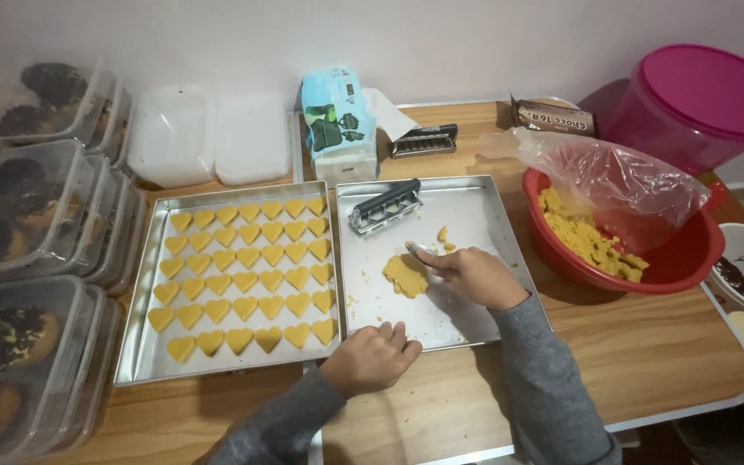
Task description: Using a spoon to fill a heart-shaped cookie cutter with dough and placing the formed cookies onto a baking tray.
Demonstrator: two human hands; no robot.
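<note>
Your two bare hands show, the left hand [370,357] and the right hand [475,275]. You wear no gloves. Both your arms are covered to the wrist by long grey sleeves [553,387] of soft, plain knitted fabric.

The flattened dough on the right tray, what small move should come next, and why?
Probably pick up the cutter and press it into the dough patch. The right hand is at its edge with a small tool, the patch looks flat and uncut, and the left tray holds heart shapes.
</note>
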